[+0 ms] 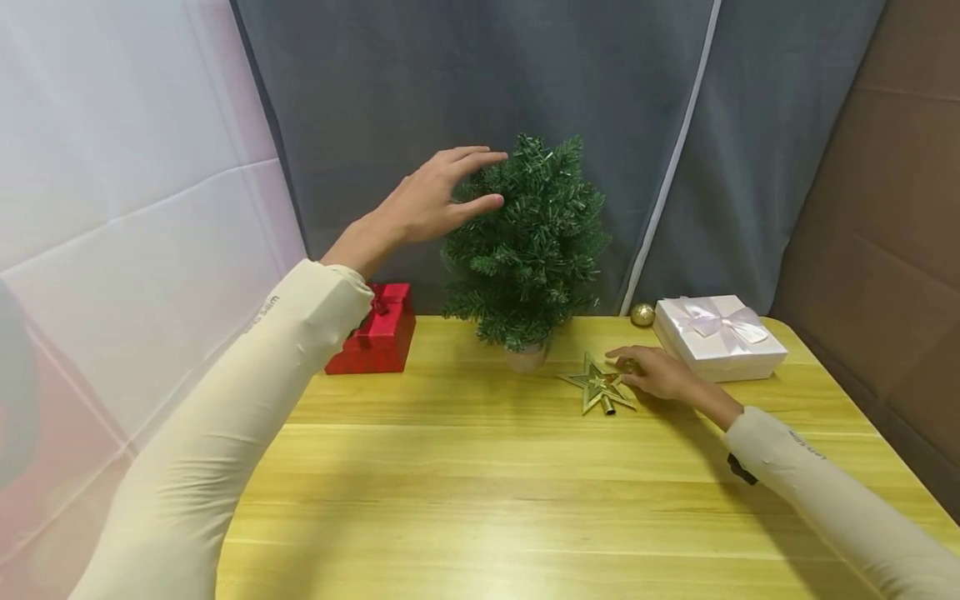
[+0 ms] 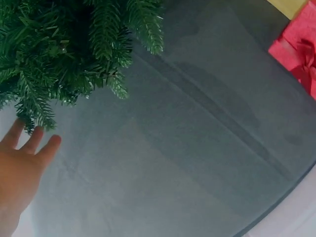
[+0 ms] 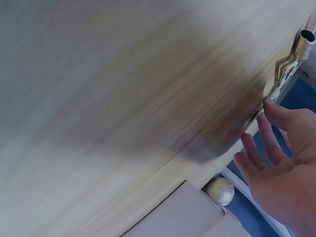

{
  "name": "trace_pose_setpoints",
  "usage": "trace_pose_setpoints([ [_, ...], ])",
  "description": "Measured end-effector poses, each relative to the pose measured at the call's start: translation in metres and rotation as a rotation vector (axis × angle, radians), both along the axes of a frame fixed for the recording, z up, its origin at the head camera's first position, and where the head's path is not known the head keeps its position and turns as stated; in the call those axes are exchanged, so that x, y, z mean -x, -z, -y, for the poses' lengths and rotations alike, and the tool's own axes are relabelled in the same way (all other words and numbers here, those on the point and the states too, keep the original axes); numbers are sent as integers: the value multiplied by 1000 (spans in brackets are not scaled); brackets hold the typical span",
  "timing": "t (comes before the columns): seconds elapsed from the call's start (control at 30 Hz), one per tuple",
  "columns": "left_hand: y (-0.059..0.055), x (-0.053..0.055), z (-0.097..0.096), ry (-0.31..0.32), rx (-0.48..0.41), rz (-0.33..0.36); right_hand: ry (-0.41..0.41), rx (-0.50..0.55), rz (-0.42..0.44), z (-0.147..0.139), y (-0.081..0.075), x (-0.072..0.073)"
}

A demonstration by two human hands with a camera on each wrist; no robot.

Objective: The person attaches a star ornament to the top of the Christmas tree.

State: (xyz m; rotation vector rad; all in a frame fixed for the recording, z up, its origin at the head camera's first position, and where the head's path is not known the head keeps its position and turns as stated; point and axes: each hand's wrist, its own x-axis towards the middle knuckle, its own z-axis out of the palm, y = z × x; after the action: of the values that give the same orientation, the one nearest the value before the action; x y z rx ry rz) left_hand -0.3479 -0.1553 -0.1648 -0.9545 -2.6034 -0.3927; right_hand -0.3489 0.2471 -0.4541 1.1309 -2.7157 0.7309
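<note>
Yellow wood-grained tabletop (image 1: 450,508): runs away to a straight far edge, its far right corner rounded.
Cream fabric left sleeve (image 1: 217,433): printed with small dark lettering, slants up across the tabletop's left edge.
Cream fabric right sleeve (image 1: 810,487): reaches in over the right side; a small black piece (image 1: 742,469) shows beneath its cuff.
Right hand (image 1: 656,372): grasping, thumb and fingers pinching one point of a glittery, openwork gold five-pointed star (image 1: 596,383).
Star: toward the far edge, right of its middle, its short tubular socket facing the near edge; whether it is lifted, I cannot tell.
White box with a pale satin bow (image 1: 738,368): by the far right corner, near the right hand.
Bushy green artificial Christmas tree (image 1: 536,242): upright at about the middle of the far edge, in a pale round pot (image 1: 525,358).
Left hand (image 1: 435,196): released, raised above the tabletop, thumb spread from the fingers, beside the tree's upper branches; contact with the needles is uncertain.
Red box with a dark red ribbon (image 1: 386,337): by the far left corner, partly hidden by the left sleeve.
Glittery gold ball (image 1: 642,314): at the far edge, just beside the white box.
Dark grey cloth (image 1: 390,83): hangs beyond the far edge, crossed by a pale slanting strip (image 1: 671,167).
</note>
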Motion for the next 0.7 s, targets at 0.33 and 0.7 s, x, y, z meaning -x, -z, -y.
trace_pose_setpoints([
  [0.33,14,12,4,100,-96,18,4,-13,-1,0,-1,1],
  [0.7,22,12,4,109,-134,-11,-11,-21,4,-2,1,5],
])
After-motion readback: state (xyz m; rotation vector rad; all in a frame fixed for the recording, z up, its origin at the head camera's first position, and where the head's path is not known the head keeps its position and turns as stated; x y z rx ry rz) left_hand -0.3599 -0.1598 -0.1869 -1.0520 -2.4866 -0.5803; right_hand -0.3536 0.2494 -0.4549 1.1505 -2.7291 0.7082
